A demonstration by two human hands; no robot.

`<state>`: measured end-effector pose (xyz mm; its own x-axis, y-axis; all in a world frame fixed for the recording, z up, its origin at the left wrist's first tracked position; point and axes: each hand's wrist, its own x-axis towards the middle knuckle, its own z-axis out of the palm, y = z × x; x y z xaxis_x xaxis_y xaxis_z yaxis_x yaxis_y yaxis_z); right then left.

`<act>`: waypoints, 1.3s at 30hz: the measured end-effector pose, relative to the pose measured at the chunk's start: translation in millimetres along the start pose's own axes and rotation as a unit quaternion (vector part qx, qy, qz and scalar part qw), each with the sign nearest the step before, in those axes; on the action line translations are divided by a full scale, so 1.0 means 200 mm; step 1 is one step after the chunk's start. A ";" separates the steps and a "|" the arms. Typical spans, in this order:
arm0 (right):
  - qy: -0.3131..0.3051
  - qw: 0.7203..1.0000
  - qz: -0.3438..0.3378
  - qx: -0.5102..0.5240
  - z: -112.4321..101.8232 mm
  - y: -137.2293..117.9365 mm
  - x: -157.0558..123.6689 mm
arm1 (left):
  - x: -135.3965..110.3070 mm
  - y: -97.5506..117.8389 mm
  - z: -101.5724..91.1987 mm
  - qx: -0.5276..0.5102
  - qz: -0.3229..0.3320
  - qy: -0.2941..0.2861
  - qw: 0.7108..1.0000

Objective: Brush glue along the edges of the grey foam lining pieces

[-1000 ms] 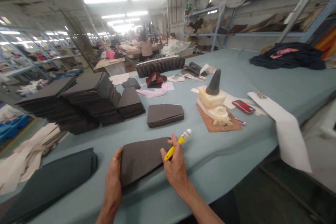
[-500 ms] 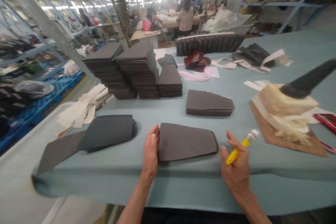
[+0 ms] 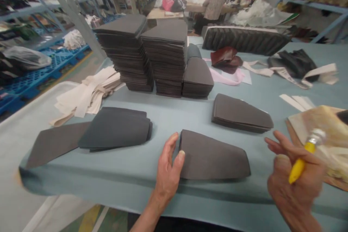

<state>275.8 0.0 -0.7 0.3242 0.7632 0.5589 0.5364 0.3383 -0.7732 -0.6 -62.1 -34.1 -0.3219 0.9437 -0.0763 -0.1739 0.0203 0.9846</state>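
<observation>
My left hand (image 3: 168, 166) pinches the left end of a small stack of dark grey cut pieces (image 3: 214, 156) lying near the front edge of the blue-grey table (image 3: 168, 119), thumb on top and fingers at the edge. My right hand (image 3: 295, 179) hovers to the right of that stack, fingers partly spread, and holds a yellow-handled brush (image 3: 301, 159) with its pale tip pointing up and right. The hand is blurred by motion.
Another grey stack (image 3: 240, 113) lies behind, and a darker folded stack (image 3: 115, 128) to the left. Tall piles of grey pieces (image 3: 146, 54) stand at the back. Beige strips (image 3: 87, 94) lie left, a brown board with pale lumps (image 3: 323, 130) right. A person (image 3: 214, 1) works far off.
The view has swung left and down. My left hand shifted from resting flat against the stack's end to pinching it. My right hand with the brush moved right, away from the stack.
</observation>
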 end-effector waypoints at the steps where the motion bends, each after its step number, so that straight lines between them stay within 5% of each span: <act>1: 0.023 1.000 -0.004 0.020 0.01 -0.04 0.03 | 0.00 0.00 -0.01 -0.002 -0.005 0.003 1.000; 4: 0.024 0.996 -0.005 0.083 0.05 -0.16 0.12 | 0.00 -0.02 -0.02 -0.005 -0.019 0.009 1.000; 10: -0.087 0.977 0.081 0.178 0.06 -0.26 0.33 | 0.02 -0.02 -0.04 0.088 -0.018 0.070 0.994; 16: -0.099 0.954 0.137 0.249 0.13 -0.13 0.48 | 0.01 0.03 -0.04 0.141 -0.017 0.093 0.986; 25: -0.043 0.935 0.182 0.300 0.27 0.10 0.60 | 0.09 0.06 -0.03 -0.036 -0.036 0.118 0.992; 39: -0.054 0.936 0.128 0.323 0.41 0.15 0.77 | 0.09 0.12 0.04 -0.021 0.004 0.162 0.987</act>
<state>277.4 172.8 36.6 0.2782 0.9043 0.3238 -0.1435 0.3725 -0.9169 -1.9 -42.4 -11.0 -0.6028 0.7884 -0.1223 -0.2060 -0.0057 0.9785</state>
